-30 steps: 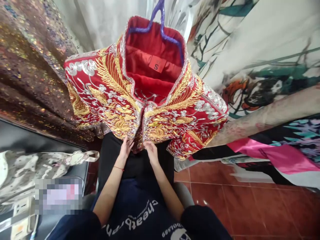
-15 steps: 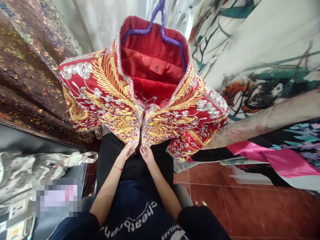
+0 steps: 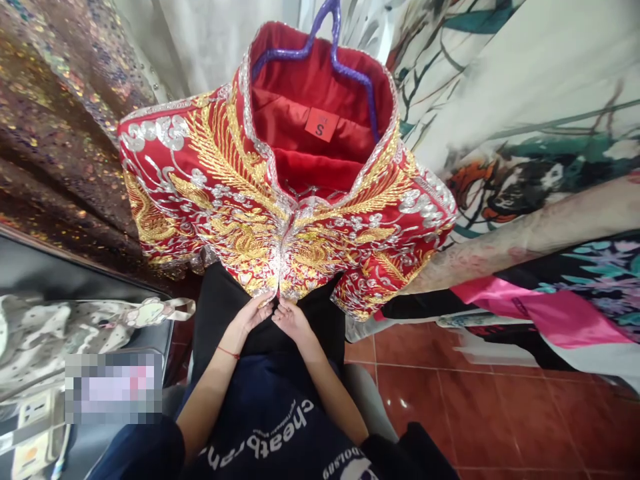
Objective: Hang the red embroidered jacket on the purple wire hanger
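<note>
A red jacket with gold and silver embroidery hangs in front of me on a purple hanger. A red label marked S shows inside its collar. My left hand pinches the lower front corner of the jacket on the left side of the opening. My right hand, fingers curled in, grips the lower corner on the other side. The two front edges meet down the middle, almost touching near the hem. Fingers hide the exact spots held.
Sequinned brown fabric hangs at the left, patterned white cloth at the right. On a dark seat at the lower left lie a spotted cloth bag and a blurred-out object. Red floor tiles show at the lower right.
The jacket's two front edges have come closer together. My right hand has shifted slightly left and down, and its fingers are more curled. The collar sits a little higher and further right in view.
</note>
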A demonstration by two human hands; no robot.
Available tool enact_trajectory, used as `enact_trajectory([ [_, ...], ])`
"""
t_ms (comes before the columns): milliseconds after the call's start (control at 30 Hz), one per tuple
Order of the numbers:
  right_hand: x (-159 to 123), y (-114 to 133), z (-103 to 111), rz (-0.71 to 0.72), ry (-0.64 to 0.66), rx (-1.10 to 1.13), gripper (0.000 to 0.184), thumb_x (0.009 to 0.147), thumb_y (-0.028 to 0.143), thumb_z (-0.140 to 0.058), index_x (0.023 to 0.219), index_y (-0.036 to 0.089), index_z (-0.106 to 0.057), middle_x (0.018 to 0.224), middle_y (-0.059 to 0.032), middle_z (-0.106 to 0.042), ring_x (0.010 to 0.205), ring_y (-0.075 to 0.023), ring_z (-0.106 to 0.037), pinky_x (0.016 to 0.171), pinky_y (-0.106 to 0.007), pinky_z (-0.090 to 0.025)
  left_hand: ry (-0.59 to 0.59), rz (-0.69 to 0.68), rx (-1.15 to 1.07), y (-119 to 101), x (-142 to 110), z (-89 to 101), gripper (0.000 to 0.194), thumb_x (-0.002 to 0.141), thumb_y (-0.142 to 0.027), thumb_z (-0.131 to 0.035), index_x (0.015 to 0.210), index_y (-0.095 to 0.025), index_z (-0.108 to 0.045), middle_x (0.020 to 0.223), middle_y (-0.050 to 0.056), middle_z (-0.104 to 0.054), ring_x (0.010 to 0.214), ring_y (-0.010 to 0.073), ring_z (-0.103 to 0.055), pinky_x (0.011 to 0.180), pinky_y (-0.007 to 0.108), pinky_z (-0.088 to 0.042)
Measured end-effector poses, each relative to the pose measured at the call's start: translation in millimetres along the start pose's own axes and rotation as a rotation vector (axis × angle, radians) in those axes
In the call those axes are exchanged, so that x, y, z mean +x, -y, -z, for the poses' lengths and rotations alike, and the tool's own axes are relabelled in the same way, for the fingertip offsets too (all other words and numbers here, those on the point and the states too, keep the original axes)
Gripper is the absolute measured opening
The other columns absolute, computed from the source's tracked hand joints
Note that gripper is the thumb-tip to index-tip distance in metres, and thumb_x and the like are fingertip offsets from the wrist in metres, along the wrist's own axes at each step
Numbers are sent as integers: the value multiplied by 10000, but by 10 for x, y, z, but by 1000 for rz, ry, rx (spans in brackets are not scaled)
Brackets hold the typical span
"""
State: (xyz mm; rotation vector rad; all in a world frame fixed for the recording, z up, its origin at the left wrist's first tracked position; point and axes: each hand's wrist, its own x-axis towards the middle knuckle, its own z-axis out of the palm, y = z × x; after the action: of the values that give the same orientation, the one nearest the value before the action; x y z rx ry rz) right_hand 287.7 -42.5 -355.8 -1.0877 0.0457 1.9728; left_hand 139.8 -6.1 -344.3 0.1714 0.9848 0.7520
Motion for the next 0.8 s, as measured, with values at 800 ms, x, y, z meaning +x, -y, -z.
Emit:
enact_trajectory([
  [800, -18, -128, -93, 214, 69, -55, 267, 977, 266, -645, 744, 160, -571, 590, 94, -451, 483, -37, -400, 493, -163, -409, 76, 7, -38, 123, -42, 49, 281, 978, -347, -635, 1161, -133, -633, 1047, 60, -670, 830, 139, -659, 701, 292, -592],
])
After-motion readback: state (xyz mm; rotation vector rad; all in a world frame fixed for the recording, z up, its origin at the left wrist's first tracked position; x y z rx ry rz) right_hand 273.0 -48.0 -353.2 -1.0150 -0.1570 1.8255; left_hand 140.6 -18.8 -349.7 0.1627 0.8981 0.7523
